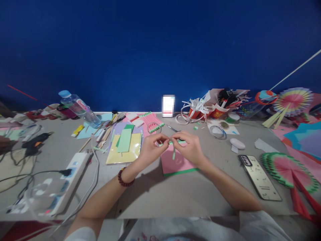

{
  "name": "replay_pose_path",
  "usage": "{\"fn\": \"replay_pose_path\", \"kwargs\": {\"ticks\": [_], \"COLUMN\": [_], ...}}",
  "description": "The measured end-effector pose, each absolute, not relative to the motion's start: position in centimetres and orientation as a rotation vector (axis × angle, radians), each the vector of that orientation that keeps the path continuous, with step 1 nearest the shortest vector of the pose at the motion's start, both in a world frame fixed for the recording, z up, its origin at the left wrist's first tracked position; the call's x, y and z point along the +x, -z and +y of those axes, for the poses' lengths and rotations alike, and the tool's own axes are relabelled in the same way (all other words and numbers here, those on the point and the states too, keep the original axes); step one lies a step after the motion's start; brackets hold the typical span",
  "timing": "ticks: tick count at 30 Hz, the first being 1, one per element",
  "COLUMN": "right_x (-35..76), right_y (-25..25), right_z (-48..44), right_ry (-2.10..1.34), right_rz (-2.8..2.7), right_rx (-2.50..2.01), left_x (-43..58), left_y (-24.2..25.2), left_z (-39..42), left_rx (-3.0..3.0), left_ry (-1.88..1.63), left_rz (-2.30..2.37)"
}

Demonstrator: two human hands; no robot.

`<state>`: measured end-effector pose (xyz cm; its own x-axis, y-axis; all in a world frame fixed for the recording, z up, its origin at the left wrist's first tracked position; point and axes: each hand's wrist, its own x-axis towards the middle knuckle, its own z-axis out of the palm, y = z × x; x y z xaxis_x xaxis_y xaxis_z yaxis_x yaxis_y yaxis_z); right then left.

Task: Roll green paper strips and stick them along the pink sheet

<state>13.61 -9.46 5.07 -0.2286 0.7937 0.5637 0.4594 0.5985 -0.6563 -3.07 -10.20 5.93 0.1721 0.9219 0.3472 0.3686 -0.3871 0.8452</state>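
Note:
Above a pink sheet with green edges [177,164], both my hands meet fingertip to fingertip. Between them hangs a narrow pale green strip of tape or paper [174,154], its lower end dangling over the sheet. My left hand [154,145], with a dark red bead bracelet at the wrist, is closed in a pinch near the strip's upper end. My right hand [188,145] pinches the strip between thumb and index finger. What lies exactly between the left fingertips is too small to make out. The sheet lies flat on the grey table.
Left are a packet of yellow paper [135,147], a power strip [71,180] with cables, and a leaning water bottle [80,108]. Right are a phone [260,177], paper fans [291,167] and a roll of wire [217,132]. Red cups [219,111] with scraps stand behind.

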Motion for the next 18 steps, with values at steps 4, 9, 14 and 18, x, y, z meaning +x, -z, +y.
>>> {"fn": "replay_pose_path", "kwargs": {"ticks": [4,9,14,18], "right_x": [13.58,13.82,14.02,14.08], "right_y": [-5.26,-5.56,-5.63,-5.73], "right_z": [-9.49,-9.24,-9.09,-9.08], "right_ry": [-0.471,-0.559,-0.616,-0.585], "right_rz": [-1.853,-1.859,-1.86,-1.868], "right_rx": [-1.017,-0.998,-1.001,-0.976], "left_x": [-3.08,-3.2,-3.26,-3.23], "left_y": [-5.87,-5.71,-5.55,-5.57], "left_z": [-10.16,-10.06,-9.93,-9.93], "left_rx": [1.842,1.816,1.795,1.803], "left_ry": [-1.194,-1.193,-1.196,-1.19], "left_rz": [1.224,1.199,1.19,1.191]}}
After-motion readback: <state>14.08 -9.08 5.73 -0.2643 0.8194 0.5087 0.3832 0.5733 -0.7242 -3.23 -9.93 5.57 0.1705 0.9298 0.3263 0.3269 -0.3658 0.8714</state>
